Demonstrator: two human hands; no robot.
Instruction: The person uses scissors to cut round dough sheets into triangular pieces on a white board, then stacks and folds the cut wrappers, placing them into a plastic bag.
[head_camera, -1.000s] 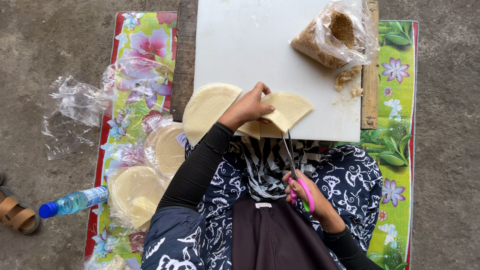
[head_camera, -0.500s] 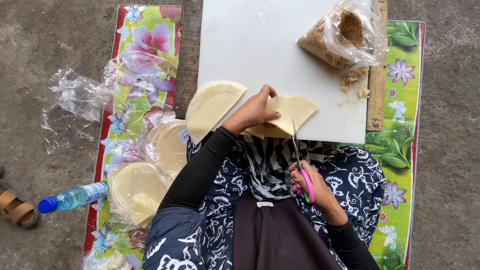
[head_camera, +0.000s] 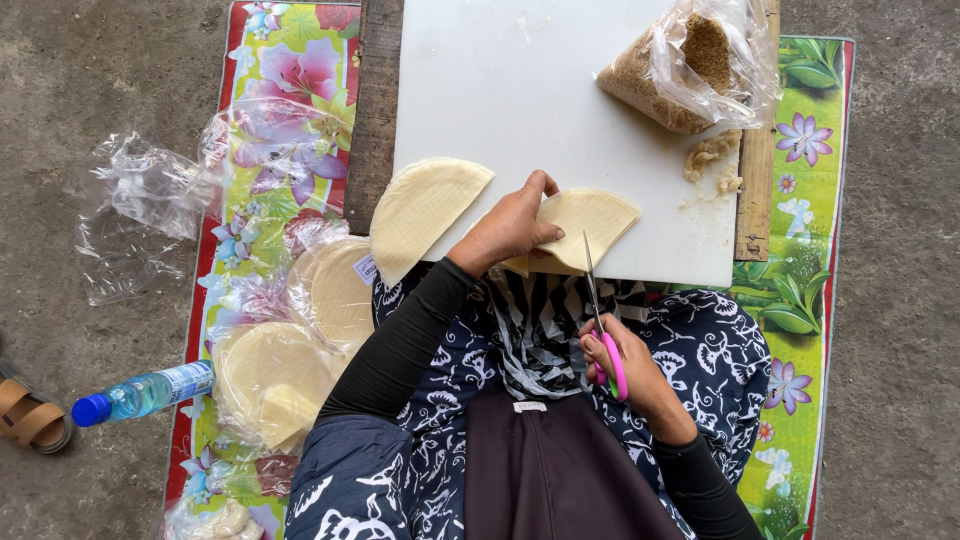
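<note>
a water bottle (head_camera: 143, 392) lies far left, wrapper stacks (head_camera: 275, 375) beside a floral mat (head_camera: 812, 250). a cut wrapper (head_camera: 425, 205) rests on the white board (head_camera: 520, 90). left hand (head_camera: 508, 228) pins the half wrapper (head_camera: 590, 222), shifted slightly right. right hand (head_camera: 630, 370) grips pink scissors (head_camera: 603, 330), blades entering its edge. crumb bag (head_camera: 690, 65) top right.

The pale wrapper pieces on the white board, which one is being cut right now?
The right piece, pinned under the left hand, with the pink-handled scissors in the right hand at its lower edge. The left piece lies untouched.
</note>
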